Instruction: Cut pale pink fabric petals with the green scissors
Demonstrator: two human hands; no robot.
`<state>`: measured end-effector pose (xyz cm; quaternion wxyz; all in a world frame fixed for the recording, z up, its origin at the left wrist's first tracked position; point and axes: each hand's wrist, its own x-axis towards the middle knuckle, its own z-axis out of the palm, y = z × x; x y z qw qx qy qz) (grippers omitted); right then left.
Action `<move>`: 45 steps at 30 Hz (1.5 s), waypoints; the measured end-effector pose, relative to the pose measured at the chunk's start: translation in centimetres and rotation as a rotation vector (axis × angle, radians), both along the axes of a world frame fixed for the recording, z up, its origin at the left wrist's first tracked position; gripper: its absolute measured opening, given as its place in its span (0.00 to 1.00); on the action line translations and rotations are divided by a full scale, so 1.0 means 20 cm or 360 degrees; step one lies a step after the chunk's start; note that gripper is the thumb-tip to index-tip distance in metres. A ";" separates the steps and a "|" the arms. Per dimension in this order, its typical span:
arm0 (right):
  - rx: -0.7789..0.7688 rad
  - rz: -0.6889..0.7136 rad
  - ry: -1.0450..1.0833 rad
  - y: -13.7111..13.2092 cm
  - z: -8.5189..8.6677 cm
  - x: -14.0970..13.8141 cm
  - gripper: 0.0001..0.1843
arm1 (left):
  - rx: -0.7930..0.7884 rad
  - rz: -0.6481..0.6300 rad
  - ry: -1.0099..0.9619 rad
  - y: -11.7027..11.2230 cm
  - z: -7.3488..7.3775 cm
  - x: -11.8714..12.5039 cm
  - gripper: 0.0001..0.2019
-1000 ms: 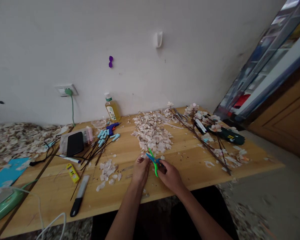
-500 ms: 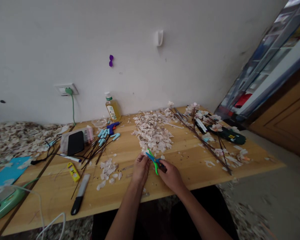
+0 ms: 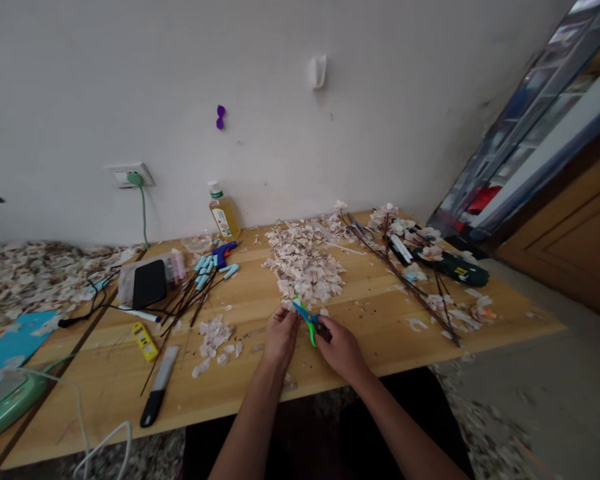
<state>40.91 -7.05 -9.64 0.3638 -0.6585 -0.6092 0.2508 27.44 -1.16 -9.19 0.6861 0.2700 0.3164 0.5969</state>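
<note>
My right hand [image 3: 341, 344] is wrapped around the handles of a pair of blue-and-green scissors [image 3: 309, 321]. Their blades point away and to the left, meeting the fingertips of my left hand [image 3: 281, 331]. That hand is closed in a pinch on a small pale petal-like flake [image 3: 290, 305], mostly covered by the fingers. Just beyond both hands lies a large heap of whitish flakes [image 3: 307, 263]. A smaller pile of pale flakes [image 3: 214, 335] rests left of my left hand.
To the left are a black-handled knife [image 3: 160, 387], a yellow packet [image 3: 145, 342], dark thin sticks, a black phone [image 3: 149, 284] and a blue glue gun [image 3: 225, 253]. A bottle [image 3: 223, 215] stands by the wall. Flowering branches [image 3: 400, 275] and a dark green tool [image 3: 460, 268] lie right.
The scissor blades look slightly closer together at the fingertips of my left hand. Both hands stay almost in place, and the whole view has shifted a little.
</note>
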 end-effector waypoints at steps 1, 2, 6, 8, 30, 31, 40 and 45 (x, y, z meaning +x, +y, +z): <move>0.0002 -0.0007 -0.0017 0.00 0.00 0.00 0.18 | 0.0009 -0.0002 0.0020 0.00 0.00 0.00 0.17; 0.0000 -0.0012 -0.0032 0.00 0.00 0.00 0.18 | 0.0017 -0.0005 0.0038 0.00 0.00 0.00 0.17; -0.0020 0.0009 -0.0042 0.00 -0.01 0.00 0.17 | 0.0016 -0.0002 0.0050 0.00 0.00 -0.01 0.16; -0.0028 0.0014 -0.0040 0.01 -0.02 0.00 0.17 | 0.0017 -0.0009 0.0034 0.00 0.00 -0.01 0.15; -0.0021 0.0003 -0.0154 0.00 0.00 0.00 0.18 | 0.0038 0.0057 0.0061 0.00 0.00 -0.01 0.15; -0.0022 0.0003 -0.0155 0.00 0.00 0.00 0.19 | 0.0070 0.0061 0.0097 0.00 -0.01 -0.01 0.14; -0.0008 0.0019 -0.0168 0.01 -0.01 0.00 0.19 | 0.0258 0.0103 0.0514 0.01 -0.02 -0.04 0.13; 0.0014 0.0008 -0.0179 0.01 -0.02 0.00 0.18 | 0.0099 -0.0029 0.0146 0.00 0.00 -0.02 0.13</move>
